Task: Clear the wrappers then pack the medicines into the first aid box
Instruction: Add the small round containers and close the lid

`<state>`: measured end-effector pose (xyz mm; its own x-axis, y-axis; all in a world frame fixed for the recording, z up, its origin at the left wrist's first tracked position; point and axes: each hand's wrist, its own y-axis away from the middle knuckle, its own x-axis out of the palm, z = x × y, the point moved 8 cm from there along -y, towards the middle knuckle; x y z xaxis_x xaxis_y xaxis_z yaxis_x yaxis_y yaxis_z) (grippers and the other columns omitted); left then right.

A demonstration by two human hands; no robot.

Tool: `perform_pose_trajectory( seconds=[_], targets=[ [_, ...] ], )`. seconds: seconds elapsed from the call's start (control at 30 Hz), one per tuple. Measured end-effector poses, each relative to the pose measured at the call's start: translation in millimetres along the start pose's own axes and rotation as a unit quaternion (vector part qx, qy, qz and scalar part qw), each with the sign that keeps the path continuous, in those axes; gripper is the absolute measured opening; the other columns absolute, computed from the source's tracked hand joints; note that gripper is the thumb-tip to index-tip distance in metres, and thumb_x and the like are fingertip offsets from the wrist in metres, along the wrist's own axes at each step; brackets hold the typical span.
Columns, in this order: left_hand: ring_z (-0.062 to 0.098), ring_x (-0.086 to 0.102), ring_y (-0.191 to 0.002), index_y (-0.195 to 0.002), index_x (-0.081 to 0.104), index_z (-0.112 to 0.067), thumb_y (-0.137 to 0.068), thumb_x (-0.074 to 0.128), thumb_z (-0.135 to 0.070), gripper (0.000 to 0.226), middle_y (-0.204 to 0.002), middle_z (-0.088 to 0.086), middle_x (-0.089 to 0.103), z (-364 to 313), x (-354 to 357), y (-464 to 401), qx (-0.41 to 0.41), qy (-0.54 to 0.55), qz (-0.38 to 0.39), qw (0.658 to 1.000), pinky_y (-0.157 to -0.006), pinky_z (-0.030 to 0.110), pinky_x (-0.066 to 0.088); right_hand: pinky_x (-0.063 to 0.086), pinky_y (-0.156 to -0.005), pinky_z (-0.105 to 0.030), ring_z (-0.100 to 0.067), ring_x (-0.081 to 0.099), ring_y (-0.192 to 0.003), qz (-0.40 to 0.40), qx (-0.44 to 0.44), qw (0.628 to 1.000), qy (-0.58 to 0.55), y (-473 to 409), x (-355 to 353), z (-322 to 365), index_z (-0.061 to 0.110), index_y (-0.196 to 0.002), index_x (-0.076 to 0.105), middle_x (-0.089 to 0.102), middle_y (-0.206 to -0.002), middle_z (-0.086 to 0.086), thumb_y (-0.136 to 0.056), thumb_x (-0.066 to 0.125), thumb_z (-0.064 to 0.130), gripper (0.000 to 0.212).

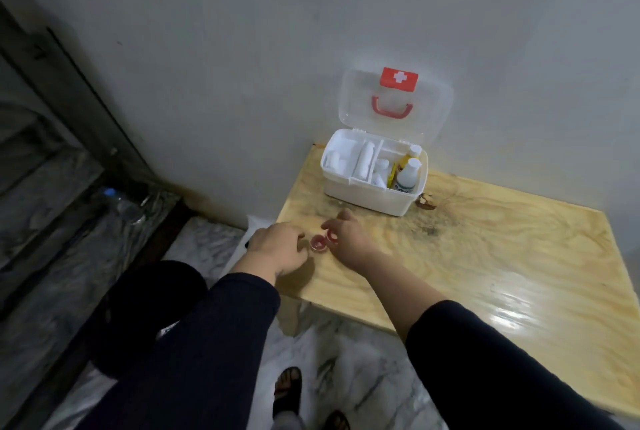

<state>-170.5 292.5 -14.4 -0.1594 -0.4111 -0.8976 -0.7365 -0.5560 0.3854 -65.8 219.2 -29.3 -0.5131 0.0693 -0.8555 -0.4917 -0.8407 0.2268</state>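
Note:
A white first aid box (360,195) stands open at the table's far left corner, its clear lid (436,107) with a red cross label leaning against the wall. Inside are white gauze rolls (365,161) and two white-capped bottles (408,175). Two small pink-red round caps or pots (318,243) lie near the table's left edge. My left hand (277,249) touches the left one with curled fingers. My right hand (349,237) pinches the right one (330,236) between thumb and fingers.
The pale wooden table (485,256) stands against a grey wall. A brown scrap (425,202) lies just right of the box. A white bag (247,242) hangs off the table's left side. A plastic water bottle (121,204) lies on the dark ledge at left.

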Motion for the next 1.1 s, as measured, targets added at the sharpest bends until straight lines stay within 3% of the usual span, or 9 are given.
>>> perform_pose_trajectory(
  seconds=[0.2,0.33,0.57,0.73,0.9,1.1],
  targets=[
    [0.026,0.055,-0.123,-0.138,0.053,-0.025,-0.092,0.050,-0.043,0.049,-0.138,0.002,0.056,26,-1,10,-0.023,0.006,-0.006,1.000,-0.099,0.040,0.047,0.046,-0.092,-0.034,-0.032,0.058,-0.108,0.053,-0.049,0.996,0.058,-6,31,25,0.019,-0.131,0.056,0.054,-0.122,-0.011,-0.092,0.052,0.009,0.040],
    [0.025,0.054,-0.124,-0.135,0.055,-0.022,-0.093,0.049,-0.045,0.048,-0.139,0.000,0.055,31,-1,11,-0.033,0.008,-0.006,0.999,-0.100,0.041,0.047,0.050,-0.083,-0.036,-0.033,0.061,-0.102,0.032,-0.041,0.997,0.058,-4,30,22,0.022,-0.127,0.057,0.062,-0.113,-0.011,-0.092,0.049,0.005,0.040],
    [0.026,0.049,-0.130,-0.143,0.045,-0.021,-0.094,0.053,-0.039,0.053,-0.145,0.001,0.048,15,-35,-6,-0.008,0.001,-0.005,1.000,-0.103,0.039,0.045,0.049,-0.079,-0.031,-0.028,0.063,-0.100,-0.055,-0.046,0.997,0.016,-19,-49,38,0.023,-0.125,0.059,0.068,-0.107,-0.007,-0.092,0.052,0.022,0.034],
    [0.029,0.045,-0.133,-0.147,0.037,-0.018,-0.095,0.055,-0.042,0.060,-0.150,0.005,0.040,-4,-68,-40,0.023,0.051,-0.038,0.998,-0.107,0.042,0.042,0.050,-0.088,-0.035,-0.030,0.061,-0.108,-0.128,-0.008,0.992,-0.008,-41,-112,35,0.019,-0.131,0.054,0.069,-0.114,-0.009,-0.092,0.053,0.021,0.039],
    [0.029,0.040,-0.136,-0.149,0.030,-0.018,-0.098,0.048,-0.037,0.058,-0.155,0.004,0.032,-19,-88,-79,0.049,0.124,-0.055,0.990,-0.106,0.043,0.041,0.049,-0.083,-0.040,-0.035,0.061,-0.103,-0.165,0.077,0.982,-0.043,-78,-136,10,0.009,-0.123,0.047,0.068,-0.111,-0.015,-0.092,0.052,0.020,0.034],
    [0.024,0.043,-0.133,-0.148,0.023,-0.023,-0.075,0.068,-0.057,0.093,-0.149,0.001,0.039,-28,-78,-133,0.098,0.181,-0.028,0.978,-0.099,0.045,0.046,0.048,-0.080,-0.039,-0.036,0.059,-0.102,-0.172,0.131,0.976,-0.021,-127,-136,-4,0.006,-0.116,0.054,0.065,-0.111,-0.019,-0.091,0.053,0.017,0.028]
  ],
)
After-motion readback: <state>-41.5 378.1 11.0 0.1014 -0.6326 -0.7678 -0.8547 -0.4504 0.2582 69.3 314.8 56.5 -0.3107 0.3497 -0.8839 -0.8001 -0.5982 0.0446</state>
